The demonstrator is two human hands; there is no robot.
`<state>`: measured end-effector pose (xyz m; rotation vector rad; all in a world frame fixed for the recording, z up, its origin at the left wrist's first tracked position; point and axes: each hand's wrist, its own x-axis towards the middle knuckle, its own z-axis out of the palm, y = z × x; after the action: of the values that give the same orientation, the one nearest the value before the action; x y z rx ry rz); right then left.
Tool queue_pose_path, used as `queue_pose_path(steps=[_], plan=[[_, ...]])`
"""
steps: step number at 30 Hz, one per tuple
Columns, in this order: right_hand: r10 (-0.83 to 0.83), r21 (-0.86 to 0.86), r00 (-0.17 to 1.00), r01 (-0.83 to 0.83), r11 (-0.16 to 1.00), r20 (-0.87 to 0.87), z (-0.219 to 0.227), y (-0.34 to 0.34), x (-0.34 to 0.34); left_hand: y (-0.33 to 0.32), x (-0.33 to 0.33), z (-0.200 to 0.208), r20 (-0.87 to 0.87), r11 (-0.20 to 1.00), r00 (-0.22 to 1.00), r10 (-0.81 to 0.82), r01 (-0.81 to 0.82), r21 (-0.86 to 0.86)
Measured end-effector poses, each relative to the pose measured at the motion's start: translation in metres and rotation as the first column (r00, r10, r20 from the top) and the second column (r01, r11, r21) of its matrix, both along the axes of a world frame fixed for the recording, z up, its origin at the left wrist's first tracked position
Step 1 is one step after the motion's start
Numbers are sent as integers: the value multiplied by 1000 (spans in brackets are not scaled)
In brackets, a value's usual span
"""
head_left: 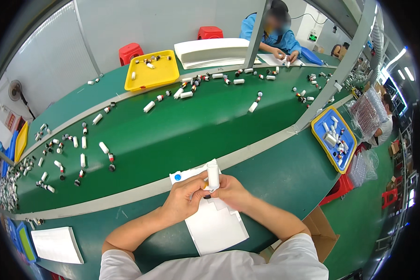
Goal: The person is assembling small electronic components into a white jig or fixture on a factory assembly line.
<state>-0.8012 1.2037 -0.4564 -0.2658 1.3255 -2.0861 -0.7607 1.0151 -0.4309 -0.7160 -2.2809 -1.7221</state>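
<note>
Over the green bench, a white cylinder (pixel 213 175) stands upright between my two hands. My left hand (pixel 182 198) is closed, with thumb and fingertips pinched at the cylinder's lower end. My right hand (pixel 234 191) closes on the same end from the other side. A small dark piece (pixel 207 196) shows just below the fingertips; how it joins the cylinder is hidden. Beneath the hands lies a white sheet (pixel 215 229) with stepped edges. A small blue disc (pixel 178 177) rests on its far left corner.
A green conveyor belt (pixel 172 135) runs across beyond the bench, scattered with many similar white cylinders. To the right stands a yellow-rimmed blue tray (pixel 316 128) of cylinders. A yellow tray (pixel 130 84) sits on the far side, where a co-worker (pixel 289 42) works. A metal post (pixel 331 86) rises at right.
</note>
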Motion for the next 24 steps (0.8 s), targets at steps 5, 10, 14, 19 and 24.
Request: queue_pose_path(steps=[5,10,14,19,24], plan=[[32,345,755,260,902,-654,-6,21,-119,-18,-21,18,-144,922,964,224,-257,-289],[185,493,485,870,-3,-855,-30,57,-241,-60,-48,28,-305,552,744,594,-653,-519],[266,451,475,880,-150,-839,-73,72,-273,-58,-48,33,-522,487,659,542,-752,-444],[74,376,432,674,636,-899,-7,7,-169,-42,-42,10,-420,780,816,397,-541,-313],[-41,224,621,344,912,-783,70,3,-29,-7,-30,16,20,981,986,166,-163,-105]])
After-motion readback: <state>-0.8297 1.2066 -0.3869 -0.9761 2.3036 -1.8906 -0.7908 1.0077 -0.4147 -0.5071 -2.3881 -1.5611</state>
